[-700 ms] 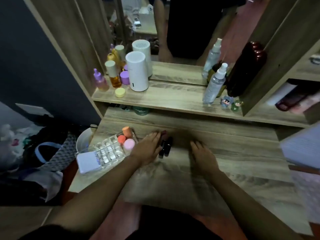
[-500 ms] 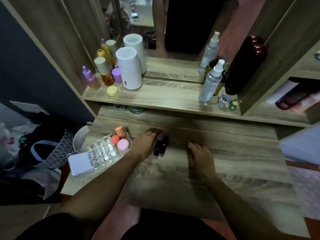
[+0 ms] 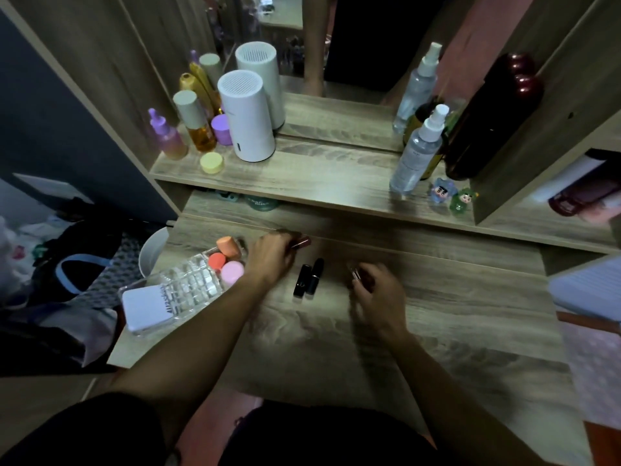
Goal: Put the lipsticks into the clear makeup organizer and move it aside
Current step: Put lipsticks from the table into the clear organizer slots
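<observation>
Two black lipsticks [image 3: 308, 277] lie side by side on the wooden desk [image 3: 453, 307], between my hands. My left hand [image 3: 274, 255] is closed on a dark red lipstick [image 3: 301, 242] just right of the clear makeup organizer [image 3: 188, 287]. The organizer sits at the desk's left edge, holding orange and pink sponges [image 3: 225, 258] and a white compact [image 3: 148, 307]. My right hand [image 3: 379, 290] is curled around a small blurred item that looks like another lipstick [image 3: 357, 275], right of the black pair.
A raised shelf [image 3: 319, 178] behind carries a white cylinder device [image 3: 247, 121], bottles, spray bottles [image 3: 418, 151] and two small figurines [image 3: 452, 195], with a mirror behind it. A white bin [image 3: 153, 253] and clothes lie left of the desk. A white object [image 3: 591, 290] lies at right.
My left hand lifted off the black lipsticks and closed on a dark red one farther back. My right hand went from lying flat to curling around a small item.
</observation>
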